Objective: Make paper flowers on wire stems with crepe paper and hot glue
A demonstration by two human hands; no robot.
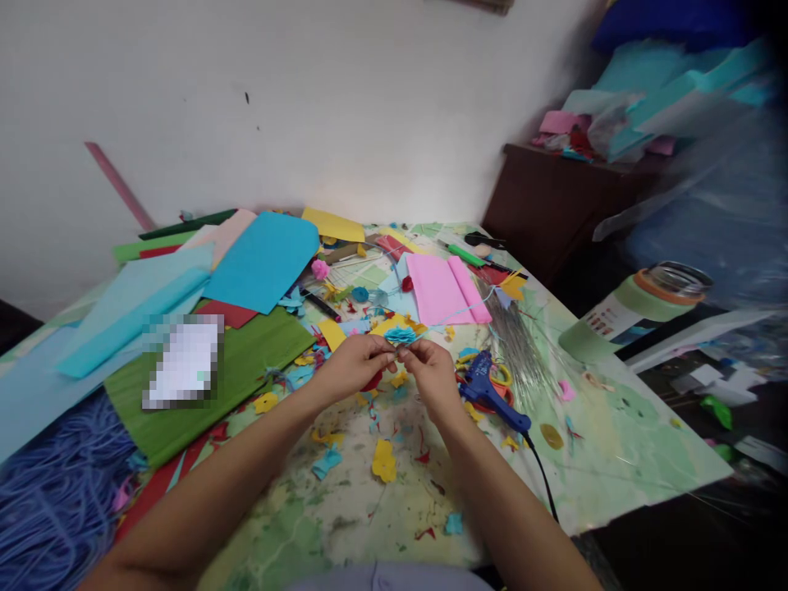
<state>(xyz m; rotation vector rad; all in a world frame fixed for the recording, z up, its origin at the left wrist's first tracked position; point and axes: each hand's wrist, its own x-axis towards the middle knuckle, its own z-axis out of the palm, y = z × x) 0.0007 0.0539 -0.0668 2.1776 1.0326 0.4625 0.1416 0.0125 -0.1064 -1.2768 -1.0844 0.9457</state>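
Between my two hands, over the middle of the table, is a blue paper flower [400,335] with ruffled petals. My left hand [360,361] pinches at its underside with thumb and fingertips. From the other side my right hand [429,365] is closed on the flower's base too, its fingertips almost meeting the left ones. What the fingertips press on exactly is hidden. Yellow paper flower cutouts [384,461] and small blue scraps lie on the table below the hands. A blue glue gun [492,394] lies just right of my right hand.
Coloured paper sheets, among them blue [264,258], green [203,386] and pink [440,287], cover the left and back. A bundle of thin wires [517,345] and a green bottle [634,308] are at the right. Purple-blue cords [61,501] heap at front left. The glue gun's black cord [542,472] runs over the edge.
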